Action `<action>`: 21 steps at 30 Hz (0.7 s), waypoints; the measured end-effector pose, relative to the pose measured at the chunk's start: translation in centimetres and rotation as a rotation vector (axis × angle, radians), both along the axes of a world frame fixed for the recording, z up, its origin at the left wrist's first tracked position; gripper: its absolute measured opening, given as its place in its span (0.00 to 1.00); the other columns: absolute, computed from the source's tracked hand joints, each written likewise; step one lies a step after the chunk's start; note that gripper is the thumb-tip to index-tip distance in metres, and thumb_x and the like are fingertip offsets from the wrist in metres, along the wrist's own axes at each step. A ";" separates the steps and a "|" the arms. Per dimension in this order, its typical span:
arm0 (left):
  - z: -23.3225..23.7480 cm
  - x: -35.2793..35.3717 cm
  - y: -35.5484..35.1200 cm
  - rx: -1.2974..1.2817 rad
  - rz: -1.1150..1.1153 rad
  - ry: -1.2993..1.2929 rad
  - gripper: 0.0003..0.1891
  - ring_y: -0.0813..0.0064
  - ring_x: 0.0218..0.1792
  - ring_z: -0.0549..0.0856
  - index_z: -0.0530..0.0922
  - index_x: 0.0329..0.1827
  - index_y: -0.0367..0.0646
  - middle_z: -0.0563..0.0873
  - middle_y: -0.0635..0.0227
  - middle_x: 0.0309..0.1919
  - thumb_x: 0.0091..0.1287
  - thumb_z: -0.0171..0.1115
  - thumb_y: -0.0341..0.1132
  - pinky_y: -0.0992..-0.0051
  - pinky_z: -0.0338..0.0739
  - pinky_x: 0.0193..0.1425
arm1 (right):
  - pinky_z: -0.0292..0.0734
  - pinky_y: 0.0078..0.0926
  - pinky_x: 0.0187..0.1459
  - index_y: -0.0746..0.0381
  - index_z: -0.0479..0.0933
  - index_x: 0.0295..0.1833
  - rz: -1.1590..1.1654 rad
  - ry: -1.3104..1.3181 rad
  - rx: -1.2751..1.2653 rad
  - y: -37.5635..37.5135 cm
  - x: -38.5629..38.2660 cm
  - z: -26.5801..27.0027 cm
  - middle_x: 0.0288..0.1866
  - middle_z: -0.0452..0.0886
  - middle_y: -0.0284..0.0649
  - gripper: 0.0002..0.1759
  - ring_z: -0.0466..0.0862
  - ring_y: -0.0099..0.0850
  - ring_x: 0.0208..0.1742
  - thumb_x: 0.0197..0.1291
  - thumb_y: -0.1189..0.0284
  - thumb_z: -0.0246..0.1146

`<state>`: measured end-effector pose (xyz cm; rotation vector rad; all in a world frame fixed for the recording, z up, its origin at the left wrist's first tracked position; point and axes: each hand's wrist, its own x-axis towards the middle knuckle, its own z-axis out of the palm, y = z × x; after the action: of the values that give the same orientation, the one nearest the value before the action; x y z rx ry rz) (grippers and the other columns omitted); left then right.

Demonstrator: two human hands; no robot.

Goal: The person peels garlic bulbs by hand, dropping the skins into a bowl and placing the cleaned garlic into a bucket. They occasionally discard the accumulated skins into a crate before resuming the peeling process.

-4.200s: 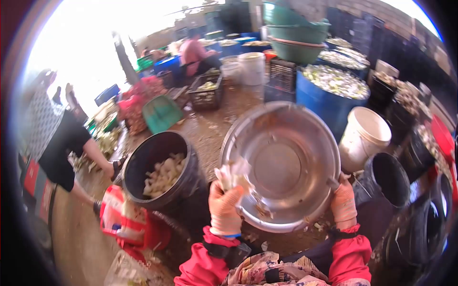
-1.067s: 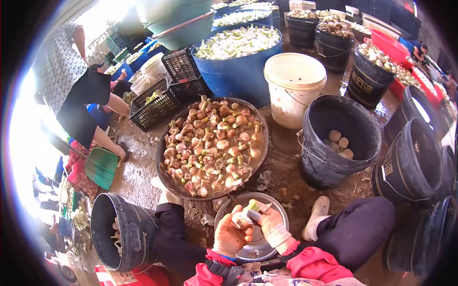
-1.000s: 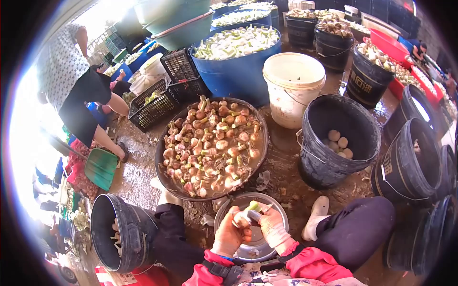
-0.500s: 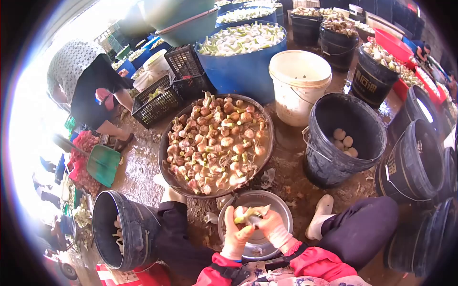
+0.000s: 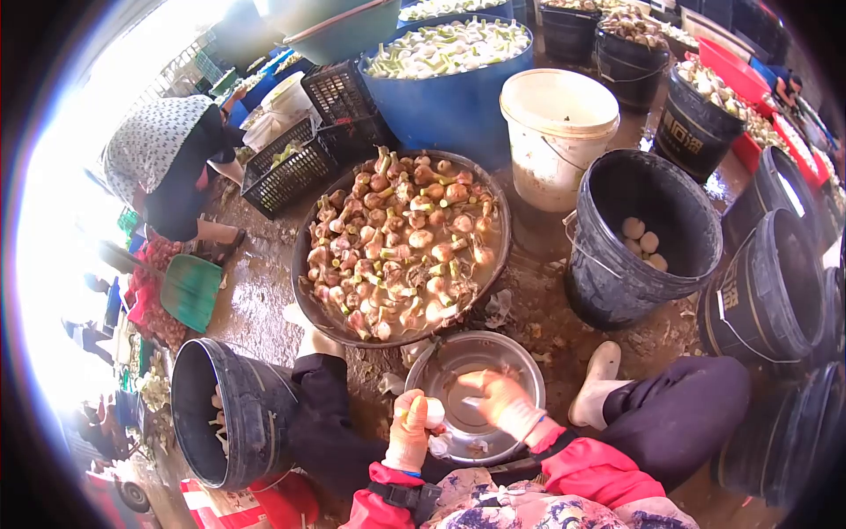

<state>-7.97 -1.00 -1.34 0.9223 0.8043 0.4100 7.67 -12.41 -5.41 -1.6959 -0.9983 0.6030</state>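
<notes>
**Holding a peeled bulb at the bowl's edge: slips to watch**

Nearest me, my left hand (image 5: 408,434) has its fingers pinching a white bulb (image 5: 432,412) just over the near-left rim of the steel bowl (image 5: 527,366). The bulb looks smooth and the pinch small, so I judge it could squirt free and land on the muddy floor (image 5: 264,309). My right hand (image 5: 498,401) hangs over the bowl, palm down, wrist bent inward. It is blurred, and I cannot tell whether its fingers are spread or closed on a blade. If a blade is there, a nick is the risk. Just beyond the bowl sits the pan (image 5: 304,264) of unpeeled bulbs (image 5: 401,238). Farther right, a black bucket (image 5: 599,291) holds a few peeled ones.
</notes>
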 end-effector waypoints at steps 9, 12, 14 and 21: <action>-1.5 1.9 -0.4 0.654 -0.222 0.216 0.25 0.76 0.45 0.80 0.78 0.50 0.42 0.81 0.66 0.43 0.60 0.67 0.53 0.75 0.75 0.50 | 0.76 0.28 0.45 0.59 0.73 0.59 -0.049 0.138 -0.120 1.5 -2.6 3.7 0.45 0.82 0.44 0.23 0.83 0.34 0.45 0.57 0.82 0.59; -0.4 1.7 0.9 0.240 -0.103 0.065 0.21 0.77 0.44 0.80 0.79 0.49 0.38 0.82 0.66 0.44 0.67 0.61 0.48 0.77 0.75 0.47 | 0.76 0.23 0.46 0.64 0.72 0.60 -0.071 0.484 0.053 1.6 -1.8 4.4 0.46 0.82 0.40 0.20 0.81 0.25 0.44 0.62 0.82 0.56; 1.0 1.9 0.8 0.073 0.002 -0.021 0.18 0.77 0.39 0.82 0.79 0.48 0.38 0.84 0.67 0.41 0.69 0.59 0.45 0.78 0.76 0.43 | 0.76 0.21 0.46 0.67 0.71 0.60 -0.044 0.951 0.144 1.1 -1.3 5.5 0.45 0.81 0.42 0.18 0.81 0.26 0.43 0.63 0.82 0.56; -0.9 0.8 1.9 -0.234 0.173 -0.123 0.23 0.68 0.33 0.83 0.76 0.51 0.41 0.84 0.63 0.38 0.70 0.52 0.54 0.68 0.78 0.32 | 0.77 0.25 0.41 0.68 0.72 0.56 -0.062 1.285 0.624 -0.4 2.8 8.7 0.37 0.78 0.42 0.14 0.80 0.28 0.35 0.66 0.78 0.53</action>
<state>-7.13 0.93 -2.19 0.6065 0.8028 0.5073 10.44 -12.85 3.31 -0.5274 -0.1304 0.9966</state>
